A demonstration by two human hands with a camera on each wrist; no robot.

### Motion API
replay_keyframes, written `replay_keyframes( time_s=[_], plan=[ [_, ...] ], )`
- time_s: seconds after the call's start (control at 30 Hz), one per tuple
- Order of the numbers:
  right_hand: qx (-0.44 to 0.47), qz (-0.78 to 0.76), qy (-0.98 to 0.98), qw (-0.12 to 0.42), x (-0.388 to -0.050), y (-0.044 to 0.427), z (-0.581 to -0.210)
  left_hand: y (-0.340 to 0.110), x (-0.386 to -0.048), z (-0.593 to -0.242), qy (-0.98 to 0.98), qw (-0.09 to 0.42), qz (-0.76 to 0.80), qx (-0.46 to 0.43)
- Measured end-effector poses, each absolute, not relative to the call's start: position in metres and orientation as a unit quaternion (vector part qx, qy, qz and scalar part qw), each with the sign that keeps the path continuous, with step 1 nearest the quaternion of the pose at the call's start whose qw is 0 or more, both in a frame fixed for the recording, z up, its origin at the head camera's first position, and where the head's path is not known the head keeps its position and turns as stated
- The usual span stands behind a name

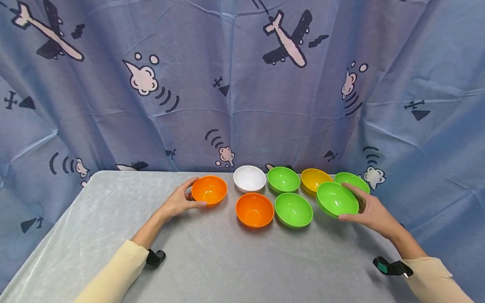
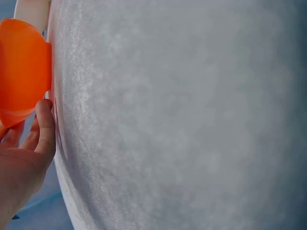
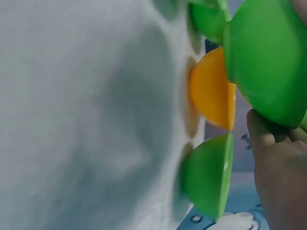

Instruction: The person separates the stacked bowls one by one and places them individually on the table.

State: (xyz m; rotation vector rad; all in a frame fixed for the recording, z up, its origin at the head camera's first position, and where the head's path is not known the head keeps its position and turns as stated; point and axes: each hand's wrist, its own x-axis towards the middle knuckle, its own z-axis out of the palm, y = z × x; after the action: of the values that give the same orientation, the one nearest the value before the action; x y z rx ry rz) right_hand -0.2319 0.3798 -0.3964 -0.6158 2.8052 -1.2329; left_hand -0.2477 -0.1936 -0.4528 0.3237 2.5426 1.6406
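Note:
At the left end of the bowls, my left hand [image 1: 179, 199] grips an orange bowl [image 1: 209, 191] by its side, thumb in front and fingers behind. In the left wrist view this orange bowl [image 2: 24, 72] has its foot close to the table; I cannot tell if it touches. My right hand [image 1: 369, 210] holds a green bowl [image 1: 337, 200] by its right side, tilted and raised off the table. The right wrist view shows that green bowl [image 3: 268, 62] above a yellow bowl [image 3: 211, 88] and another green bowl [image 3: 206, 175].
Between the hands stand a second orange bowl [image 1: 254, 210] and a green bowl [image 1: 293, 210]. Behind them are a white bowl [image 1: 249, 179], a green bowl [image 1: 283, 179] and the yellow one. A patterned curtain [image 1: 189, 84] hangs behind the grey-covered table [image 1: 242, 265].

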Motion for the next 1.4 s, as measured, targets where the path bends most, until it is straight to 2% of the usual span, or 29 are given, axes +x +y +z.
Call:
replay_keyframes(
  time_s=[0.27,0.77,0.97,1.17,1.4],
  plan=[
    [-0.175,-0.413,0.893,0.036,-0.227,0.391,-0.416,-0.195,-0.246,-0.452,0.827,0.043,0.550,0.110],
    [-0.166,-0.366,0.915,0.027,-0.226,0.386,-0.433,-0.194,-0.248,-0.452,0.820,0.049,0.559,0.114],
    [-0.162,-0.379,0.910,0.040,-0.227,0.386,-0.441,-0.193,-0.247,-0.451,0.818,0.045,0.561,0.119],
    [-0.151,-0.376,0.912,0.060,-0.226,0.386,-0.442,-0.191,-0.245,-0.453,0.808,0.037,0.576,0.118],
    [-0.190,-0.371,0.906,0.070,-0.222,0.386,-0.430,-0.183,-0.242,-0.452,0.820,0.011,0.561,0.115]
  ],
)
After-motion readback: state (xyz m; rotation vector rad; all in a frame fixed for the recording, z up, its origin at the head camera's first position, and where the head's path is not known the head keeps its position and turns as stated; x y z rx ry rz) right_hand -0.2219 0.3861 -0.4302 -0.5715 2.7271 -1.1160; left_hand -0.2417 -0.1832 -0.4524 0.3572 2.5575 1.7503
